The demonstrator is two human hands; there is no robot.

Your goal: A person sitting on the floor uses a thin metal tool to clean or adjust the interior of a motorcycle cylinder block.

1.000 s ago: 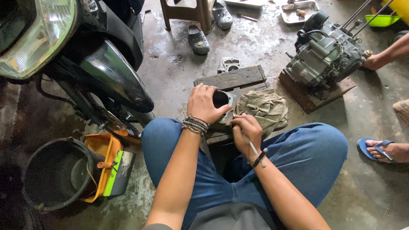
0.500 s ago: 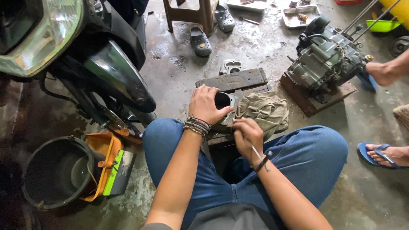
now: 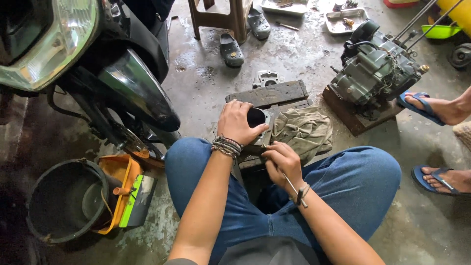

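On wood block [image 3: 267, 93]: left hand [image 3: 235, 122] clasps cylinder [image 3: 260, 122], bore facing up; right hand [image 3: 282, 162] pinches thin tool [image 3: 293, 186].

Blue jeans [image 3: 353, 181], dark grey top at btm edge. Left hand [image 3: 238, 122]: stacked bead bracelets on wrist. Right hand [image 3: 282, 162]: thin cord wristband.

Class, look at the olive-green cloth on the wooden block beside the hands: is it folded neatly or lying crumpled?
Crumpled. The olive-green cloth lies bunched in loose, uneven wrinkles on the dark wooden block, with no flat folds or squared edges.
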